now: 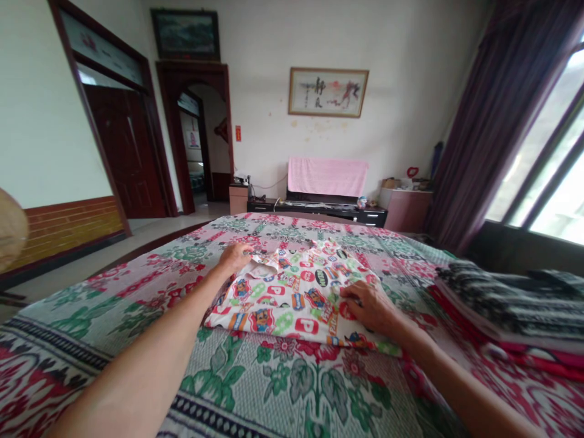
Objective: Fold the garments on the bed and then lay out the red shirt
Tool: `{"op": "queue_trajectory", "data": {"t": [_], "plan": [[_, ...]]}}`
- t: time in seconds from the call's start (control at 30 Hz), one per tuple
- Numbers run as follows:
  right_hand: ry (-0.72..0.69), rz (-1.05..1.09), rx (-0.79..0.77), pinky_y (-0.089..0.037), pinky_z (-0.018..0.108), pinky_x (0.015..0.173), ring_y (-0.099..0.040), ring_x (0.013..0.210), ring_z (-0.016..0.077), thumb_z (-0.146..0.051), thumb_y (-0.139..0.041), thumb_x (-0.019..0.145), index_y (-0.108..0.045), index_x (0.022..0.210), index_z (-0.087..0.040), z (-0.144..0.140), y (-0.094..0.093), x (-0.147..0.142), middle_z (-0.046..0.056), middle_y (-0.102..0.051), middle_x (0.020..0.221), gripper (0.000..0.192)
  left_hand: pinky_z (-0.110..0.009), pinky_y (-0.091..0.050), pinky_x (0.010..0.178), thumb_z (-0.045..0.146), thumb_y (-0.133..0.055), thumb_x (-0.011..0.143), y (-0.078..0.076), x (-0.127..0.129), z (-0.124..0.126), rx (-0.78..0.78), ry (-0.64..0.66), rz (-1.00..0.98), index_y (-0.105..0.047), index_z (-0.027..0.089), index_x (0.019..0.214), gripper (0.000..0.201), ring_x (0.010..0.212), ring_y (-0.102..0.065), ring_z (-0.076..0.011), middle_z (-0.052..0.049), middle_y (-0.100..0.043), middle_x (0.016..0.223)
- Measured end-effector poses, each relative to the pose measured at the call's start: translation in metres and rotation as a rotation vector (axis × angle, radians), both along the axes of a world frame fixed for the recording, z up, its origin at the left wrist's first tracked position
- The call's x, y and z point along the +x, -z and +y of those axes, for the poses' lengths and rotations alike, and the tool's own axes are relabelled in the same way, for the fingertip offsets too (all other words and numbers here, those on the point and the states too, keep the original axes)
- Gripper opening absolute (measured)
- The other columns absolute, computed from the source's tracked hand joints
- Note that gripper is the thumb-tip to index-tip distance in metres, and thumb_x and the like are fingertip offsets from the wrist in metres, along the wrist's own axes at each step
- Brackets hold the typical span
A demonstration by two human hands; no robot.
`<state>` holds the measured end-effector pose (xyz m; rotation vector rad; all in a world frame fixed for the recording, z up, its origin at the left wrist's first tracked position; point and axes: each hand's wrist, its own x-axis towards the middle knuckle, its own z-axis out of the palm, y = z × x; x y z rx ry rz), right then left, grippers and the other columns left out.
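A stack of folded black-and-white and red cloths (511,304) lies at three o'clock on the floral-patterned bed (283,383); a pink towel (327,176) hangs at twelve.

Home bedroom: floral bed (283,389), curtains (483,121), framed picture (327,92).

Daylight comes at you from the window (547,176) on the right; its panes are blown out to near white, no detail outside. Room evenly lit, moderately bright, soft shadows only. The back wall (410,91) takes a flat, pale wash. The doorway (201,152) on the left falls darker. Your wide lens bends the edges: door frames lean, the curtain (483,128) slants, the bed (283,383) bulges toward you. Your forearms stretch and soften at the bottom corners. The centre is fairly sharp; the print on the cloth (292,298) reads clearly. Slight overall haze, muted colour.
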<state>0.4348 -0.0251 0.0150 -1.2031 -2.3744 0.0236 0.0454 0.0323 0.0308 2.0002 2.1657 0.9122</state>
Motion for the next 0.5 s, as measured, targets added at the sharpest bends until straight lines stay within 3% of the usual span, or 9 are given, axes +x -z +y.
{"op": "queue_trajectory", "data": {"t": [0.13,0.23,0.37,0.5], "plan": [[-0.006,0.008,-0.006,-0.045,0.031,0.083,-0.062,0.089,0.0202,-0.018,-0.049,0.077,-0.07,0.088,-0.017,0.0,-0.001,0.0,0.008,-0.07,0.09,0.025,-0.025,-0.045,0.085,0.025,-0.065,0.066,0.005,0.007,0.004,-0.01,0.031,0.007,-0.075,0.026,0.089,0.025,0.104,-0.062,-0.0233,-0.001,-0.073,0.103],[-0.011,0.014,-0.004,-0.045,0.032,0.085,-0.063,0.089,0.0205,-0.018,-0.048,0.077,-0.071,0.088,-0.018,0.001,0.0,0.0,0.008,-0.07,0.091,0.025,-0.024,-0.045,0.073,0.028,-0.06,0.07,0.003,0.006,0.007,-0.012,-0.057,-0.128,-0.073,0.022,0.074,0.016,0.092,-0.065,-0.0224,-0.003,-0.074,0.084],[0.011,0.003,-0.007,-0.046,0.031,0.083,-0.063,0.087,0.0194,-0.019,-0.049,0.077,-0.07,0.089,-0.019,0.002,0.001,0.001,0.007,-0.07,0.091,0.025,-0.023,-0.043,0.057,0.027,-0.055,0.074,0.0,-0.003,0.01,0.022,-0.185,-0.429,-0.071,0.016,0.079,0.02,0.071,-0.066,-0.0189,-0.006,-0.071,0.073],[0.014,-0.01,0.004,-0.047,0.03,0.082,-0.063,0.087,0.0192,-0.02,-0.049,0.077,-0.07,0.089,-0.019,0.002,0.001,0.001,0.007,-0.07,0.093,0.024,-0.02,-0.044,0.05,0.027,-0.058,0.075,0.001,-0.002,0.012,0.041,-0.179,-0.605,-0.068,0.012,0.093,0.026,0.059,-0.063,-0.0137,-0.006,-0.07,0.071]]}}
